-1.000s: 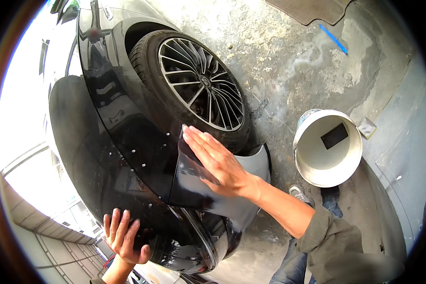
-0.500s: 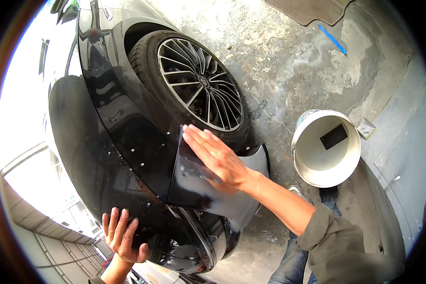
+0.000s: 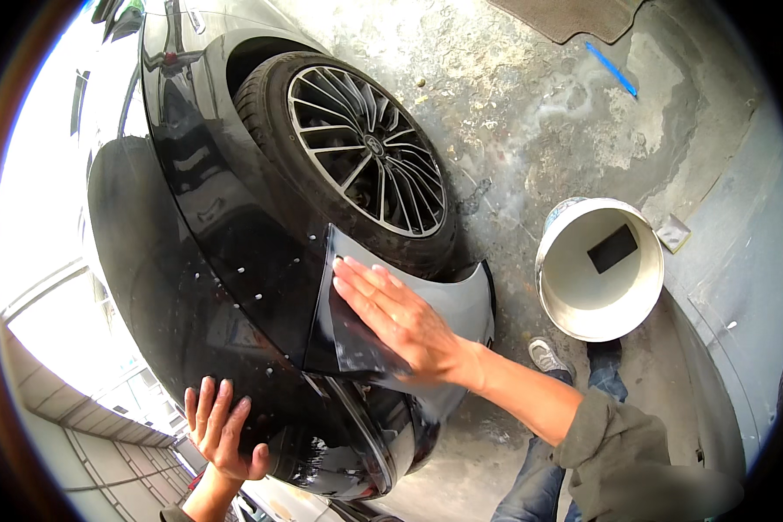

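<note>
A black car's front corner fills the left and middle, with a partly grey, dull bumper section (image 3: 448,300) below the wheel. My right hand (image 3: 400,326) lies on that section, fingers straight and side by side, pressing a thin dark sheet of sandpaper (image 3: 352,335) against it. The sheet's lower part shows beside the palm; my thumb is hidden. My left hand (image 3: 222,431) rests on the black bonnet (image 3: 170,322) near the front edge, fingers spread and holding nothing. Several small white specks or drops dot the black paint between the hands and the wheel.
The front wheel (image 3: 370,148) with silver spokes sits just beyond my right hand. On the right stands a white bucket (image 3: 574,304) with a dark rectangular piece (image 3: 613,249) inside. A blue strip (image 3: 611,70) and a brown mat (image 3: 574,17) lie on the stained concrete floor.
My right hand has slid with the sandpaper down and away from the wheel arch, uncovering more grey at the bumper's upper corner. My left hand stays on the bonnet.
</note>
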Demonstrator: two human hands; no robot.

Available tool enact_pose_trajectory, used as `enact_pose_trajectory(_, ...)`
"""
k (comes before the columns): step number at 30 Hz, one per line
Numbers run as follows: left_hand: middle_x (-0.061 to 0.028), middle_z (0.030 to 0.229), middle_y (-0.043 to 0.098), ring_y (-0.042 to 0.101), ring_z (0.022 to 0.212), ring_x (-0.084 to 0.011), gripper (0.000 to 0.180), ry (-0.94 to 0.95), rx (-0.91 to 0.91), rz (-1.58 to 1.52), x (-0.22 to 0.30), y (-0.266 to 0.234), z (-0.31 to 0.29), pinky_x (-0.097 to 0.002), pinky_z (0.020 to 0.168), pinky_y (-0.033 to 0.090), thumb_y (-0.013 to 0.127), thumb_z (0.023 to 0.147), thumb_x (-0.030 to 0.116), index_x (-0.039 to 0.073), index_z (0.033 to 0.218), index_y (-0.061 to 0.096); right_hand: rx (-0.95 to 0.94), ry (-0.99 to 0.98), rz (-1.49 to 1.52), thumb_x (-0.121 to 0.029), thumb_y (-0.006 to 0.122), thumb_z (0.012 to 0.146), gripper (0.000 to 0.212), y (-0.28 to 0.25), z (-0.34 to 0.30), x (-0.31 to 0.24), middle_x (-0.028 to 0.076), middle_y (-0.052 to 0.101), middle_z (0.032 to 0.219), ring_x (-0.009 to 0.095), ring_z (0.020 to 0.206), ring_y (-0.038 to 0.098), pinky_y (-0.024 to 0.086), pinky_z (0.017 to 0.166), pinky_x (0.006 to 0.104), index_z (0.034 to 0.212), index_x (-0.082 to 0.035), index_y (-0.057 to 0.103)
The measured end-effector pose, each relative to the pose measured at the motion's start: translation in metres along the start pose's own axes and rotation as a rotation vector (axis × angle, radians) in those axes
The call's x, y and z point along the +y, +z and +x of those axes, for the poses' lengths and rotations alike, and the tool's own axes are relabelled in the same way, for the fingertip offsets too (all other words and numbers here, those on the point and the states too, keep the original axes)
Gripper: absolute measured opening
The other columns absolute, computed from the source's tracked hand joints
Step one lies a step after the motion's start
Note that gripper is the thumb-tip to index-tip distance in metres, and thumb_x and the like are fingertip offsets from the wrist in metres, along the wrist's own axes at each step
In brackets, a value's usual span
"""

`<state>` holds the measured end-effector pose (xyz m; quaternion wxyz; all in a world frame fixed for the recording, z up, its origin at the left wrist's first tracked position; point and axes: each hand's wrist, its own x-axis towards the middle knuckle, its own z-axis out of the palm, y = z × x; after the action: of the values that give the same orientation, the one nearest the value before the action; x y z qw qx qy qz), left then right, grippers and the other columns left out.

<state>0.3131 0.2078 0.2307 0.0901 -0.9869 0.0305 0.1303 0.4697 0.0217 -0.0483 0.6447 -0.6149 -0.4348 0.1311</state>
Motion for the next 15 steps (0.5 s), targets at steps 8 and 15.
enact_pose_trajectory(8, -0.0287, 0.131, 0.066, 0.052, 0.137, -0.0489, 0.057, -0.001, 0.001, 0.0, 0.002, -0.001, 0.001, -0.0596, 0.122, 0.025, 0.051, 0.093, 0.044, -0.004, 0.113, 0.072, -0.016, 0.045, 0.091, -0.001, 0.053, 0.08, 0.081, -0.005, 0.0, -0.017, 0.027, 0.023, 0.167, 0.04, 0.156, 0.022, 0.021, 0.126, 0.0504, 0.157, 0.01, 0.028)
enact_pose_trajectory(15, -0.0286, 0.133, 0.065, 0.052, 0.137, -0.0492, 0.057, -0.009, -0.001, 0.003, 0.003, -0.001, 0.003, -0.0602, 0.122, 0.025, 0.051, 0.093, 0.045, -0.004, 0.114, 0.072, 0.026, 0.129, 0.023, -0.004, 0.05, 0.084, 0.079, 0.013, 0.004, -0.043, 0.028, 0.018, 0.168, 0.041, 0.157, 0.018, 0.019, 0.127, 0.0506, 0.158, 0.01, 0.025)
